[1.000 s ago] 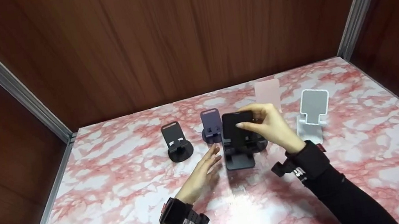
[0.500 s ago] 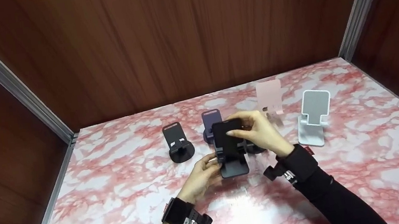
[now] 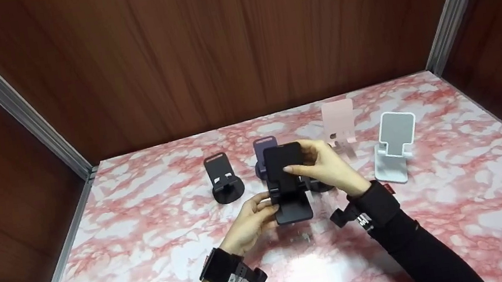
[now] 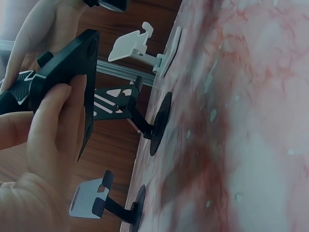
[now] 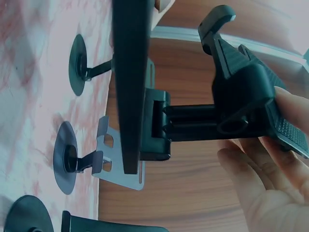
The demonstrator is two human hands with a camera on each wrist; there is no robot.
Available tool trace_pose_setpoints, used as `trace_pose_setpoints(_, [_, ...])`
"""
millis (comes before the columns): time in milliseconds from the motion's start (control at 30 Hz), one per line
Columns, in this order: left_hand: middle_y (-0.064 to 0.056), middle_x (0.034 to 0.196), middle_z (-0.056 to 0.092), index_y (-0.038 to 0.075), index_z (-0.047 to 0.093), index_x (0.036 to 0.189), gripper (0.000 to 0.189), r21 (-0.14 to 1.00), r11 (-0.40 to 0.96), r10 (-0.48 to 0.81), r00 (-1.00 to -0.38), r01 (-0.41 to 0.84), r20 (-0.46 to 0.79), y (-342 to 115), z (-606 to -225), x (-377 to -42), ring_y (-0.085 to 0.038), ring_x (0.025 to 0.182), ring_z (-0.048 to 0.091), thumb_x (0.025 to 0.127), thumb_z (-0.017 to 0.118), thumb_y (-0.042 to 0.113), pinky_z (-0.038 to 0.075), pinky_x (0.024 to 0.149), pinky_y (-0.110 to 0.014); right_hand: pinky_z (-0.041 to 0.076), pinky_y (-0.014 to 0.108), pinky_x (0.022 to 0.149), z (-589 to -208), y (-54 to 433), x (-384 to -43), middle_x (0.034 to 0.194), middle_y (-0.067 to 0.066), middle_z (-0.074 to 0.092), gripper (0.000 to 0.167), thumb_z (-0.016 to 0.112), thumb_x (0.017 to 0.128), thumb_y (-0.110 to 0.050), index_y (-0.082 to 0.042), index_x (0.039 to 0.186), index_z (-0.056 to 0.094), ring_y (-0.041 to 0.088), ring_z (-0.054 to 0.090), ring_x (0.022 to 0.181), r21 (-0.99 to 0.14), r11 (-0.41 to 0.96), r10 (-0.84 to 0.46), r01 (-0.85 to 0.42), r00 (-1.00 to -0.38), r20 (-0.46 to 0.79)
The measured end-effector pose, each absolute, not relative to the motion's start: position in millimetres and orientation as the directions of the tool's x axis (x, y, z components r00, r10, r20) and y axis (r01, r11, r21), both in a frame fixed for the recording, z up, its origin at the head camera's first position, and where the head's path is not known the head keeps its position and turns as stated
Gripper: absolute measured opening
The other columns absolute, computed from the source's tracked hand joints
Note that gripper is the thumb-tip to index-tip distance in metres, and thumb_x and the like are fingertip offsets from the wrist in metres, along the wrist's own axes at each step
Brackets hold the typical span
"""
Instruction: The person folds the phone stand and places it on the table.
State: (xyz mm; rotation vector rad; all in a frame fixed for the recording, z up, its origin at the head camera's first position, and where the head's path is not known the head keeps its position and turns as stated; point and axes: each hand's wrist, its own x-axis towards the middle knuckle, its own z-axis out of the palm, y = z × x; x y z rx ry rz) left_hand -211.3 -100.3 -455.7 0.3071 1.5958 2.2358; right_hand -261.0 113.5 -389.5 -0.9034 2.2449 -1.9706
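In the head view both hands hold a black folding phone stand [image 3: 283, 158] with a flat base and an upright plate. My right hand [image 3: 327, 167] pinches the upper plate on its right side, thumb on the front. My left hand [image 3: 249, 223] grips the left edge of the base [image 3: 295, 211]. Raised above the table, the stand's base [image 4: 65, 65] shows over my left fingers [image 4: 48, 130] in the left wrist view. The right wrist view shows the stand's hinge [image 5: 154, 125] and plate from the side.
Behind stand several other phone stands: a black one [image 3: 219, 170] at left, a purple one [image 3: 265, 147], a pink one [image 3: 338, 118] and a white one [image 3: 396, 131] at right. Another black round base [image 3: 321, 185] is partly hidden. Wood-look walls [image 3: 238, 53] enclose the marbled table [image 3: 144, 226].
The black phone stand has moved left and slightly nearer with my right hand. My left hand, earlier apart from it with fingers extended, now grips its base.
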Motion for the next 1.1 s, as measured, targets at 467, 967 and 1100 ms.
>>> trace_pose_setpoints(467, [-0.019,0.121,0.060,-0.014,0.036,0.135,0.042,0.927,-0.319,0.439,-0.898,-0.198,-0.041,-96.8,-456.6,-209.7,-0.023,0.102,0.063,0.096,0.049,-0.006,0.054,0.088,-0.034,0.057,0.030,0.073,-384.6,113.2,-257.1,0.105,0.018,0.067,0.036,0.070,0.086,0.003,0.009,0.120,0.060,0.019,0.066,0.087,-0.910,0.046,-0.420,-0.413,-0.834,0.357])
trace_pose_setpoints(967, [-0.020,0.121,0.060,-0.016,0.036,0.135,0.043,0.938,-0.295,0.452,-0.892,-0.182,-0.031,-99.0,-455.5,-211.7,-0.022,0.101,0.063,0.096,0.049,-0.006,0.054,0.087,-0.033,0.057,0.028,0.072,-390.3,112.9,-262.6,0.103,0.018,0.068,0.035,0.074,0.084,0.000,0.009,0.116,0.062,0.020,0.066,0.085,-0.885,0.051,-0.406,-0.464,-0.819,0.406])
trace_pose_setpoints(1100, [-0.019,0.120,0.060,-0.015,0.036,0.135,0.042,0.937,-0.295,0.447,-0.894,-0.188,-0.038,-98.8,-457.0,-211.4,-0.021,0.101,0.063,0.096,0.049,-0.006,0.054,0.087,-0.033,0.056,0.027,0.071,-390.7,113.8,-262.0,0.102,0.018,0.067,0.034,0.074,0.084,0.000,0.010,0.115,0.062,0.019,0.066,0.084,-0.883,0.056,-0.411,-0.466,-0.817,0.405])
